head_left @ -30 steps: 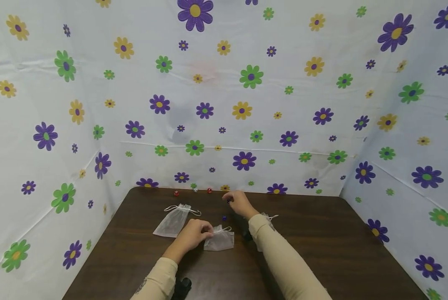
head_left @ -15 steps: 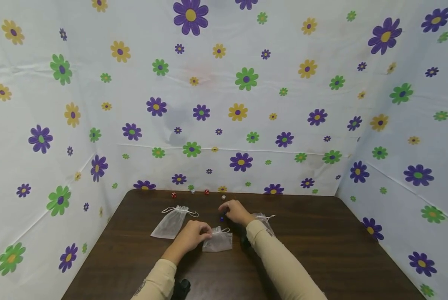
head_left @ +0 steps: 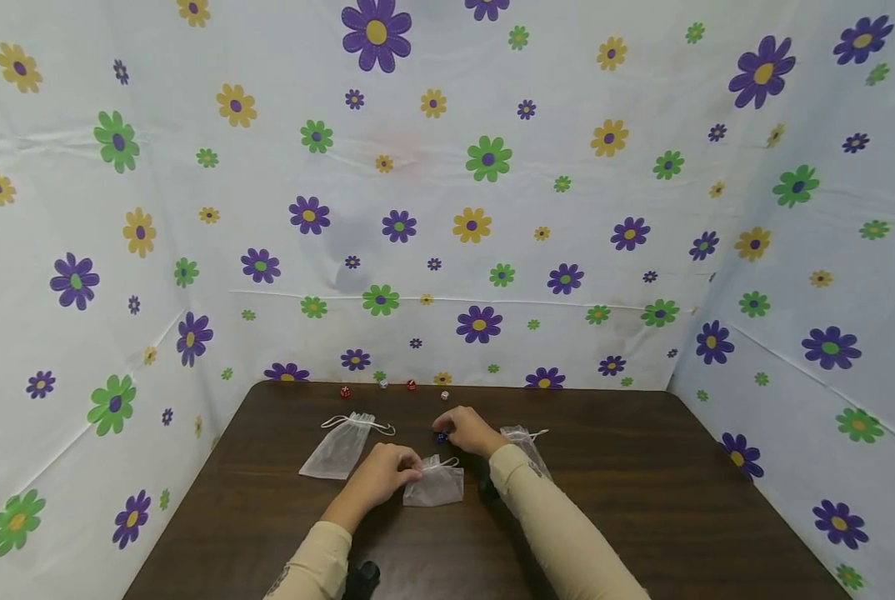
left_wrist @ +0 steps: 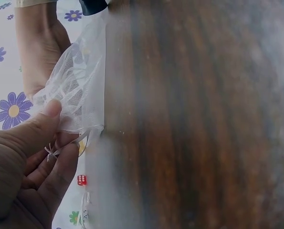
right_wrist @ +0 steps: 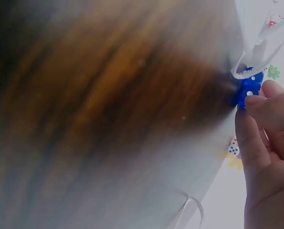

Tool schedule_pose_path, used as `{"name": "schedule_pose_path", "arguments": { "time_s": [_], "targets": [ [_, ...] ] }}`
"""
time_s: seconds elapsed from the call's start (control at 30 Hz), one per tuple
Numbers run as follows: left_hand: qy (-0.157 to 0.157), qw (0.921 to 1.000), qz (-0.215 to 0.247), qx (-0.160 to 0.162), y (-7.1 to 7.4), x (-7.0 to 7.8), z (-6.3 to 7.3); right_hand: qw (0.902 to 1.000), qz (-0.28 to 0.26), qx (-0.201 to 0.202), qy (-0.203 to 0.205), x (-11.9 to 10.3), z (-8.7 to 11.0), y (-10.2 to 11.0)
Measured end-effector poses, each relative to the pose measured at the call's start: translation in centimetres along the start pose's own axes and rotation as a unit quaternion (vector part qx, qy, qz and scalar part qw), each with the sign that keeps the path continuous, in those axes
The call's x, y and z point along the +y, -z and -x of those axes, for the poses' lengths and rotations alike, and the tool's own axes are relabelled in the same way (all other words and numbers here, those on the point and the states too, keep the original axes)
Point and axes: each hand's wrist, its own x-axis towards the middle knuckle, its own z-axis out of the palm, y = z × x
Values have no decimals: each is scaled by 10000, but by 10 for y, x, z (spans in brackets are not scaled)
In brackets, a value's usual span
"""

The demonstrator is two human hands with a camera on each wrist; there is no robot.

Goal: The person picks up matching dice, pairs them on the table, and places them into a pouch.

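Observation:
My left hand point(head_left: 389, 473) pinches the mouth edge of a small white mesh drawstring bag point(head_left: 434, 487) lying at mid-table. In the left wrist view, thumb and fingers grip the sheer bag point(left_wrist: 82, 90) near its cord. Just beyond that bag, my right hand point(head_left: 472, 431) pinches a blue die point(right_wrist: 246, 98) between thumb and finger. A second blue die point(right_wrist: 255, 78) appears right against it; whether it is held too, I cannot tell. In the head view the blue dice point(head_left: 442, 437) show at the fingertips, low over the table.
Another mesh bag point(head_left: 338, 447) lies to the left, and a third point(head_left: 526, 446) sits partly behind the right forearm. Along the far edge are two red dice point(head_left: 346, 392) and two white dice point(head_left: 444, 396). Flower-print cloth point(head_left: 447, 208) surrounds the brown table point(head_left: 642, 483).
The right hand has come nearer with a blue die, down to the other blue die, uncovering a white die behind it. The left hand keeps its grip on the bag.

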Motion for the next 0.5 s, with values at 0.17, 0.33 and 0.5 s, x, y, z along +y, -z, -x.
{"name": "schedule_pose_path", "arguments": {
  "time_s": [0.17, 0.33, 0.5],
  "targets": [
    [-40, 10000, -5, 50, 1, -1, 1, 9999, 104, -28, -5, -1, 1, 0],
    [-159, 9998, -52, 81, 2, -1, 0, 9999, 125, -48, 24, -2, 2, 1],
    [-79, 10000, -23, 38, 1, 0, 0, 9999, 138, -62, 41, 0, 3, 0]
  ]
}}
